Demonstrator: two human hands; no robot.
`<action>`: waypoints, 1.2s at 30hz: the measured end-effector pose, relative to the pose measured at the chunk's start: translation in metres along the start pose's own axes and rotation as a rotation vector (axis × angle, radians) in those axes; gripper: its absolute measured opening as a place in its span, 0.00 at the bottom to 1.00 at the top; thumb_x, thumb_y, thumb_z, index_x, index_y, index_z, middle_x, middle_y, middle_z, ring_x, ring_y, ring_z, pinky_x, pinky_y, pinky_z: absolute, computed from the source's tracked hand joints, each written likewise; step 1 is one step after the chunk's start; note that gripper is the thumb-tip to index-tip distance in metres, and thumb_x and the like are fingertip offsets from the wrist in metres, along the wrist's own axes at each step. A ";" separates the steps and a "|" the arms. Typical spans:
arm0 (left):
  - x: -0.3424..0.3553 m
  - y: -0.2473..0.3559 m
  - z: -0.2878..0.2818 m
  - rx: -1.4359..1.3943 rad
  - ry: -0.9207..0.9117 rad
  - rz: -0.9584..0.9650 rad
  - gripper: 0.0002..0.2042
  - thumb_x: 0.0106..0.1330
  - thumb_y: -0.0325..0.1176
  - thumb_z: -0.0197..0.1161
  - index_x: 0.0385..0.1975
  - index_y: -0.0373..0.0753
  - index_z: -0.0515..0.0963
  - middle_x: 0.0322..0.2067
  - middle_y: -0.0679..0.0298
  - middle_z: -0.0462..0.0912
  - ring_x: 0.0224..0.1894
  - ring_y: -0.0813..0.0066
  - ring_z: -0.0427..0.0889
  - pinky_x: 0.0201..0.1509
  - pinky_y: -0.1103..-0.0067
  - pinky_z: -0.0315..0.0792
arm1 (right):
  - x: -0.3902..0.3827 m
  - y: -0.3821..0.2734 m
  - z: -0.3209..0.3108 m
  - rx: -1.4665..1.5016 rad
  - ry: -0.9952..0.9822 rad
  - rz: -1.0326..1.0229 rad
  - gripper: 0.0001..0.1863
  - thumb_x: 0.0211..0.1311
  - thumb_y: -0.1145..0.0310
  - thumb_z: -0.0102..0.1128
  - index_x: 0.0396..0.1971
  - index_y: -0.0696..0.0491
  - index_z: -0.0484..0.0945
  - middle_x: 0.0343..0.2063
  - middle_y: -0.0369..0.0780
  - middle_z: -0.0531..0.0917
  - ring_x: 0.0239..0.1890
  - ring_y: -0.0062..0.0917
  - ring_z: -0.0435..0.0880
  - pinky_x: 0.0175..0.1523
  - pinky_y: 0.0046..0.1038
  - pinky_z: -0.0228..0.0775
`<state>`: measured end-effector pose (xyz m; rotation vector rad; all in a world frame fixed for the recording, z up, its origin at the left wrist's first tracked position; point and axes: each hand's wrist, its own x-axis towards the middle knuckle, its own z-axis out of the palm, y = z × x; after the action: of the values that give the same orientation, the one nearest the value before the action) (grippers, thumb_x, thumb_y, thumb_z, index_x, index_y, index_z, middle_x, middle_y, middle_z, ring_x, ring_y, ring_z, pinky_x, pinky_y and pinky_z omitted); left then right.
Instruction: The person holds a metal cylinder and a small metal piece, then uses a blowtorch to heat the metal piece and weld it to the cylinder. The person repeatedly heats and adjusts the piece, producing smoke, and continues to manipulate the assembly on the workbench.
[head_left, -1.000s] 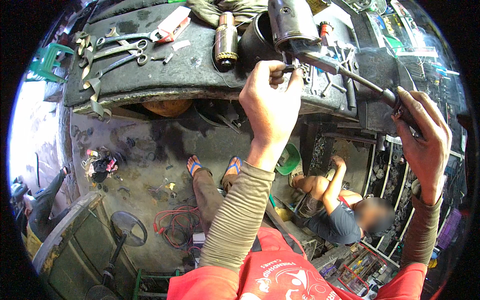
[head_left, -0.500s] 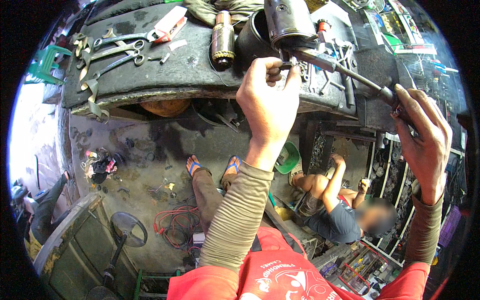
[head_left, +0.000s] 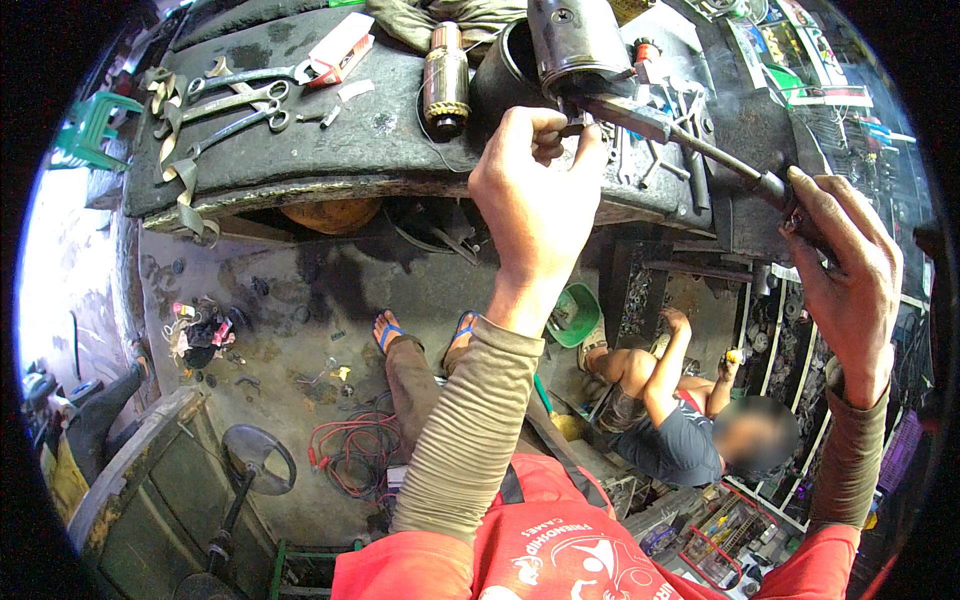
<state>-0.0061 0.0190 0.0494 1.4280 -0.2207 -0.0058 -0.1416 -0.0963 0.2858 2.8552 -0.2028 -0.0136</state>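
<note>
My right hand is closed round the handle end of a soldering iron, a long metal rod with a thick block head. Its head reaches left to the underside of a metal cylindrical motor housing on the bench. Beside that head, my left hand pinches a small dark piece between thumb and forefinger. The fingers partly hide the piece, and I cannot tell whether iron and piece touch. Behind my left hand stands a dark open cylinder, with a motor armature upright to its left.
Several wrenches and a red-white box lie on the left of the workbench. More tools lie at right. A co-worker sits low at right near a green basin. Red cables coil on the floor.
My left hand has shifted very slightly up and left, still pinching the small piece. The soldering iron and my right hand have hardly moved.
</note>
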 end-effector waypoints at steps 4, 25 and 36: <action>0.002 0.001 -0.002 0.000 -0.026 -0.027 0.13 0.58 0.31 0.82 0.36 0.34 0.84 0.28 0.62 0.90 0.30 0.79 0.88 0.38 0.78 0.81 | 0.002 0.001 -0.001 -0.095 0.046 -0.121 0.27 0.50 0.81 0.73 0.55 0.57 0.84 0.43 0.46 0.84 0.43 0.42 0.87 0.50 0.36 0.79; 0.002 -0.002 0.000 0.013 -0.008 0.016 0.13 0.58 0.31 0.82 0.38 0.35 0.85 0.29 0.65 0.89 0.30 0.80 0.86 0.38 0.79 0.80 | 0.000 -0.001 -0.001 -0.040 0.018 -0.050 0.27 0.50 0.82 0.72 0.54 0.57 0.84 0.45 0.47 0.84 0.45 0.44 0.86 0.51 0.37 0.80; 0.005 0.003 0.001 0.008 -0.008 0.038 0.11 0.56 0.27 0.80 0.34 0.35 0.83 0.28 0.63 0.86 0.29 0.75 0.85 0.36 0.76 0.79 | -0.002 -0.003 0.001 0.001 0.026 -0.002 0.26 0.51 0.82 0.71 0.54 0.56 0.84 0.44 0.46 0.85 0.45 0.43 0.87 0.52 0.36 0.80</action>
<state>-0.0019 0.0176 0.0530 1.4319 -0.2541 0.0204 -0.1429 -0.0935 0.2845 2.8553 -0.1947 0.0228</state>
